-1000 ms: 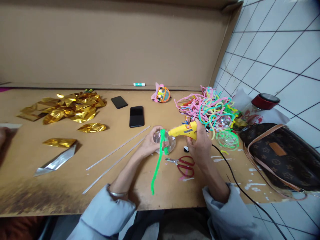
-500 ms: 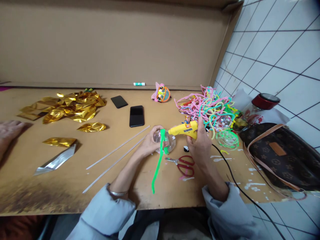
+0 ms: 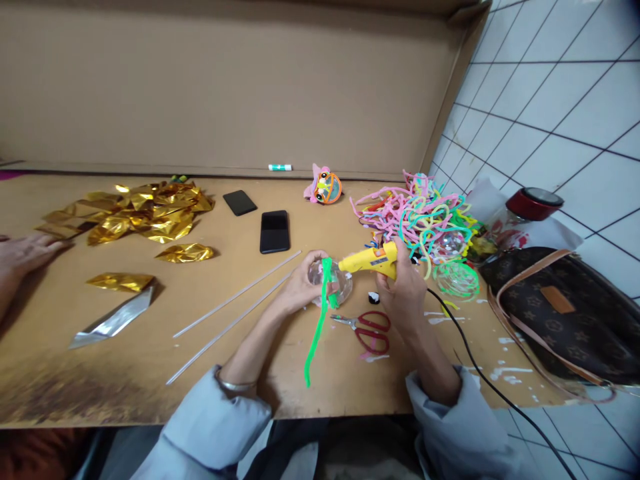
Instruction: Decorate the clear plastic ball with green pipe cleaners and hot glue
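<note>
Clear ball [image 3: 344, 285], green pipe cleaner [image 3: 315, 337] across it, is gripped by the left hand [image 3: 301, 283]; right hand [image 3: 404, 287] grips yellow glue gun [image 3: 369, 259] at ball's two o'clock; scissors [image 3: 358, 325] lie at five.

My glue gun [image 3: 369, 259]: smooth plastic
My pipe cleaner [image 3: 316, 333]: fuzzy, matt
Gold foil [image 3: 173, 220]: crinkled, glossy
Scissor blades [image 3: 344, 321]: bare metal
My sleeves [image 3: 215, 420]: matt cloth
</note>
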The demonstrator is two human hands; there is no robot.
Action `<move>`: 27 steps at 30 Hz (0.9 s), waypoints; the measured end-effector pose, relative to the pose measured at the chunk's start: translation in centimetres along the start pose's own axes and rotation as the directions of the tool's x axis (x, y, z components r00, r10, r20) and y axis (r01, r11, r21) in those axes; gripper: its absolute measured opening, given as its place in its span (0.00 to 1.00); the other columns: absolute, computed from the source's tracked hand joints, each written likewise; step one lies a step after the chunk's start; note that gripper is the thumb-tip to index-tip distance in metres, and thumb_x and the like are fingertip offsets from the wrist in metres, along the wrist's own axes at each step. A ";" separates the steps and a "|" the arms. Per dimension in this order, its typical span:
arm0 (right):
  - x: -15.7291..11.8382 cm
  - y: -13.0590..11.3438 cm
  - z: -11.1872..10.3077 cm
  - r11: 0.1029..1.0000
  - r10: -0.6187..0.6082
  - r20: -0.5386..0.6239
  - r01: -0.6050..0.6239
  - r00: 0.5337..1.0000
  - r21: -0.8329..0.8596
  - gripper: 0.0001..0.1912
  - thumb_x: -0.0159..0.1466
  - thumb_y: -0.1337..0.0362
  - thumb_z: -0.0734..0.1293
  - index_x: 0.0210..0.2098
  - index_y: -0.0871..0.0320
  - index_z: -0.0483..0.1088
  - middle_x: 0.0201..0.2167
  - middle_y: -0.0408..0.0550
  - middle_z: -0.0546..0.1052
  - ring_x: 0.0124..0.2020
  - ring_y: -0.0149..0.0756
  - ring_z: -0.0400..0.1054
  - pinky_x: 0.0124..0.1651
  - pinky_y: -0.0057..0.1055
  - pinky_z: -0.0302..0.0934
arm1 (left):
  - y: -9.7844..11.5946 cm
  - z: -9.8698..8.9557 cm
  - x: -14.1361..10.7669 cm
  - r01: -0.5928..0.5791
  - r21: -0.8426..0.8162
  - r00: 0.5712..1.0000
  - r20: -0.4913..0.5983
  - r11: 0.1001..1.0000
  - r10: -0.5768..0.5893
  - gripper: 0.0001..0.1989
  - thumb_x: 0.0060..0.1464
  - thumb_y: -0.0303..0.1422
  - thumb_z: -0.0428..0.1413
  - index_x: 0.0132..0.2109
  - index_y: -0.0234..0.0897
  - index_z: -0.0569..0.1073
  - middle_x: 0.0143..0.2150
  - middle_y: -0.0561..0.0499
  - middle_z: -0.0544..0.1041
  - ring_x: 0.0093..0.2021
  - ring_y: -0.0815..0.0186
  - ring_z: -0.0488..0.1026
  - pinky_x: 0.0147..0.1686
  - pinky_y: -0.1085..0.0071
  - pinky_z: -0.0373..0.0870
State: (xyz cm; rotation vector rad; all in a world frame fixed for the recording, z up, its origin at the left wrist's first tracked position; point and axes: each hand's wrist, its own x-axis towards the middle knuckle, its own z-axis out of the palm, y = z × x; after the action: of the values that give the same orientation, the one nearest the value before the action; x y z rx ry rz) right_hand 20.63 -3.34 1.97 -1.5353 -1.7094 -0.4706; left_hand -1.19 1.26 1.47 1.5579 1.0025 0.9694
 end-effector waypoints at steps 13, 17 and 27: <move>0.0 -0.1 0.3 0.993 0.117 0.006 -0.117 0.993 0.004 0.30 0.62 0.64 0.61 0.63 0.61 0.59 0.46 0.58 0.80 0.39 0.46 0.76 0.42 0.38 0.69 | 0.1 0.0 -0.1 0.030 0.007 1.000 0.004 1.000 -0.030 0.29 0.36 0.38 0.68 0.46 0.40 0.66 0.39 0.55 0.69 0.36 0.67 0.66 0.37 0.73 0.64; 0.0 -0.1 0.4 0.991 0.127 0.007 -0.127 0.992 0.037 0.30 0.60 0.65 0.62 0.62 0.60 0.61 0.47 0.57 0.80 0.42 0.47 0.75 0.43 0.39 0.69 | 0.1 0.0 -0.1 0.040 -0.017 0.999 0.009 0.999 -0.040 0.30 0.37 0.38 0.67 0.48 0.40 0.65 0.39 0.54 0.70 0.36 0.67 0.67 0.38 0.73 0.65; -0.3 0.0 0.7 0.999 0.004 -0.078 -0.007 0.997 -0.033 0.07 0.59 0.67 0.62 0.37 0.57 0.69 0.27 0.49 0.75 0.28 0.40 0.68 0.32 0.33 0.61 | 0.2 0.1 -0.1 0.030 -0.023 1.000 0.003 0.999 -0.030 0.29 0.36 0.38 0.67 0.46 0.39 0.65 0.40 0.54 0.70 0.39 0.66 0.68 0.41 0.72 0.65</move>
State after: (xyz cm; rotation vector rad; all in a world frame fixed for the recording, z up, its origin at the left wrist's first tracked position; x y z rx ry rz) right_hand 20.46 -3.06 1.27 -1.5255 -1.6449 -0.5514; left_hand -1.09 1.11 1.67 1.5202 1.0070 0.9552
